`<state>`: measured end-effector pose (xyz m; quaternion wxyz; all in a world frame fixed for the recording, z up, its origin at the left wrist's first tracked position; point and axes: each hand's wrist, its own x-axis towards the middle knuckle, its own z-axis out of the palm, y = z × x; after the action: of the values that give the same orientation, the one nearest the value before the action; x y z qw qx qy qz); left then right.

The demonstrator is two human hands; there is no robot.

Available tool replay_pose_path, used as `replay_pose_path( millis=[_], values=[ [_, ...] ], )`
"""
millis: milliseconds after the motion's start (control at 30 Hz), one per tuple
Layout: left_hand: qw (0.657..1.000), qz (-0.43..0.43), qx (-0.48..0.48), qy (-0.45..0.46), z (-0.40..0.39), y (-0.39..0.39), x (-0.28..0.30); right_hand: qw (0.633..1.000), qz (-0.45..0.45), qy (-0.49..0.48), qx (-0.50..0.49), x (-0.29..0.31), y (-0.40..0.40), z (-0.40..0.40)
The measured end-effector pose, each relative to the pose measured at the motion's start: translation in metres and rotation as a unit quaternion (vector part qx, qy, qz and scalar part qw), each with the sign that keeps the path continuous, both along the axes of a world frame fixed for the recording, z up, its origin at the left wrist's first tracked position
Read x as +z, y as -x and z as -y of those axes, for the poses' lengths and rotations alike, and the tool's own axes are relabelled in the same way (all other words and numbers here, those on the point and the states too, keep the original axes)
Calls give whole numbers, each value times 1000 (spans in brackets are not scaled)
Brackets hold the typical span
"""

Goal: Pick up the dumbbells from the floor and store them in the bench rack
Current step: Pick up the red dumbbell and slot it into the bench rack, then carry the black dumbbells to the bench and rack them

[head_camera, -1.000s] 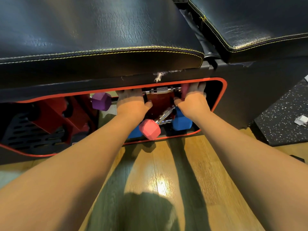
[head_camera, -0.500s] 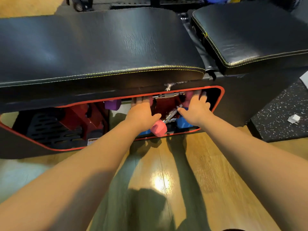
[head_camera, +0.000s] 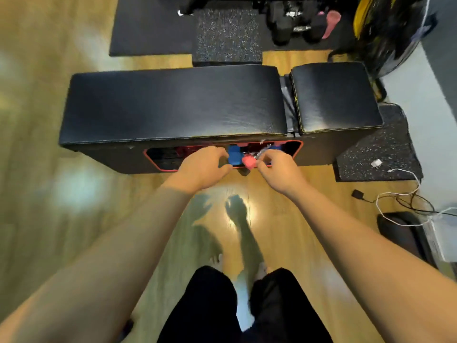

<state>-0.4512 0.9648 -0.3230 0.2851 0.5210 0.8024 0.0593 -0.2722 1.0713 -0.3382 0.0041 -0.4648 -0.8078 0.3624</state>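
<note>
The black padded bench (head_camera: 173,102) has a red-trimmed rack opening (head_camera: 299,147) in its front side. Inside it I see a blue dumbbell (head_camera: 234,155) and the pink head of another dumbbell (head_camera: 249,162) with a chrome handle, sticking out at the opening's lower edge. My left hand (head_camera: 202,167) hovers just left of the blue dumbbell, fingers curled apart and holding nothing. Just right of the pink head is my right hand (head_camera: 278,168), fingertips close to the chrome handle, with nothing in its grip. The rest of the rack interior is hidden.
Speckled rubber mats lie behind the bench (head_camera: 226,33) and at its right end (head_camera: 385,154). Black dumbbells (head_camera: 291,23) sit at the back. A white charger (head_camera: 376,163) and cables (head_camera: 400,194) lie at right. My legs stand on wooden floor (head_camera: 74,219).
The view has risen and pulled back from the bench. Both hands have come out of the rack opening and let go of the dumbbells, which stay inside.
</note>
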Motion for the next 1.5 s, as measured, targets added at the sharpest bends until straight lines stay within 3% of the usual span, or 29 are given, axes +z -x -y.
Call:
replay_pose_path(
  millis=[133,300,567,933,1267,1500],
  values=[
    [999,21,31,-31,83,-18,77,998,-21,-6,52,81,-11,71],
    [998,-4,50,-48,168,-40,110,993,-37,-21,107,123,-25,148],
    [978,18,201,-53,322,-102,101,979,-4,-25,201,127,-67,254],
    [961,30,269,-50,475,-212,117,967,-28,2,255,143,-145,398],
    [940,12,338,-41,624,-220,145,951,-30,32,305,159,-138,519],
    [943,2,331,-38,751,-209,145,956,-42,75,279,151,-119,642]
  ],
)
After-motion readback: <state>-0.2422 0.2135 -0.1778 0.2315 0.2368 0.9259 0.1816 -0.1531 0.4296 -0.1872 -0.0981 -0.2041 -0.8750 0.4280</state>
